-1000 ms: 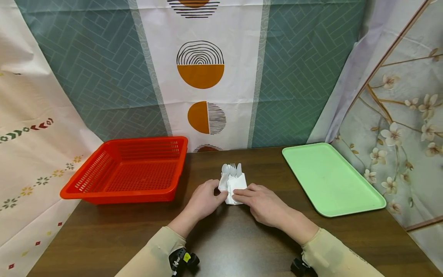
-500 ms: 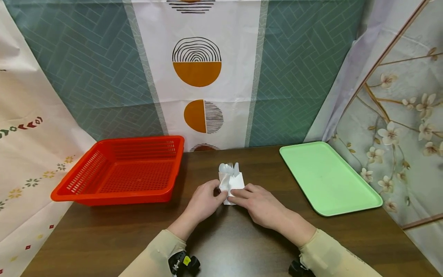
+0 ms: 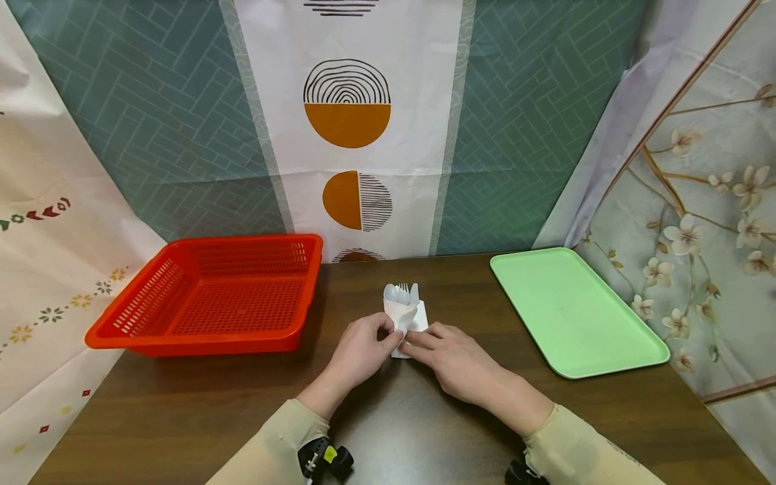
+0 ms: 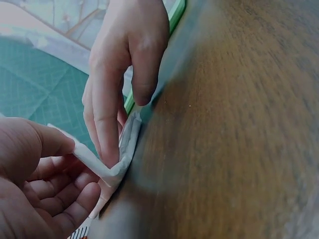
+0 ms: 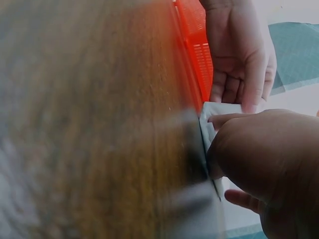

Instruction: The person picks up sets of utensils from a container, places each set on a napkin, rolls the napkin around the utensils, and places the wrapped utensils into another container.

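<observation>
A white paper napkin (image 3: 400, 311) lies on the table with a plastic spoon (image 3: 389, 292), a fork (image 3: 403, 292) and a knife (image 3: 414, 295) poking out of its far end. My left hand (image 3: 359, 345) pinches a raised flap of the napkin between thumb and index finger; its other fingers curl loosely beneath, as the left wrist view shows. From the right, my right hand (image 3: 457, 356) presses extended fingertips onto the napkin's near part, in the fold under the flap (image 4: 97, 162). The handles are hidden inside the napkin.
A red plastic basket (image 3: 200, 347) with slotted walls stands at the left. On the right lies a flat light-green tray (image 3: 576, 313). Patterned curtains (image 3: 497, 135) hang behind and beside the brown wooden table (image 3: 400, 431).
The napkin's left flap has been lifted and drawn rightward over the cutlery by my left hand. My right fingertips have shifted slightly left on the napkin. The head view has tilted a little.
</observation>
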A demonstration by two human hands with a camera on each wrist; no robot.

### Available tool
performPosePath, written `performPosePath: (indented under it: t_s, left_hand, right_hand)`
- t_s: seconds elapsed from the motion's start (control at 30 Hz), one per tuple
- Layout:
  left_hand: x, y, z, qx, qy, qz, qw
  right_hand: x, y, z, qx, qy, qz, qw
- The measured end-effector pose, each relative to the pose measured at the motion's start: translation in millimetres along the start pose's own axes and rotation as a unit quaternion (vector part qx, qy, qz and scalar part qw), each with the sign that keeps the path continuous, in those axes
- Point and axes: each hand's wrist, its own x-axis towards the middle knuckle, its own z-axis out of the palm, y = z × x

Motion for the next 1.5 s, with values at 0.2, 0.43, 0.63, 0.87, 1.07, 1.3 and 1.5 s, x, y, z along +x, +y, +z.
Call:
performPosePath:
  t_s: [0.2,0.43,0.63,0.87,1.07,1.3,1.5]
  left_hand:
    - [0.4,-0.8,2.1,-0.009,-0.004,-0.002,0.9999]
    - [1.2,-1.4,2.7,-0.013,-0.014,-0.009,0.9998]
    - [2.1,-2.6,4.5,0.006,-0.003,0.012,0.9999]
    - [2.4,-3.6,6.8,0.024,0.019,0.033,0.9990]
    - [2.3,-1.3,7.8,0.041,0.023,0.034,0.9983]
    - [2.8,0.3,12.8,0.092,0.037,0.046,0.9940]
    - [1.1,5.5,14.6,0.115,0.044,0.050,0.9911]
  right_hand:
    - [-1.2,-2.6,0.1,0.000,0.007,-0.002,1.000]
    - [-6.2,-3.2,-3.2,0.027,0.007,-0.003,1.000]
    - [-15.9,0.0,-7.0,0.088,0.006,0.021,0.996]
    - [-20.3,1.1,-8.4,0.102,0.016,0.010,0.995]
    - [-18.6,0.0,-7.5,0.079,0.030,-0.017,0.996]
    - [-22.3,-3.8,-9.5,0.066,0.023,-0.014,0.997]
    - [-36.5,-8.4,-16.8,0.040,0.038,0.010,0.998]
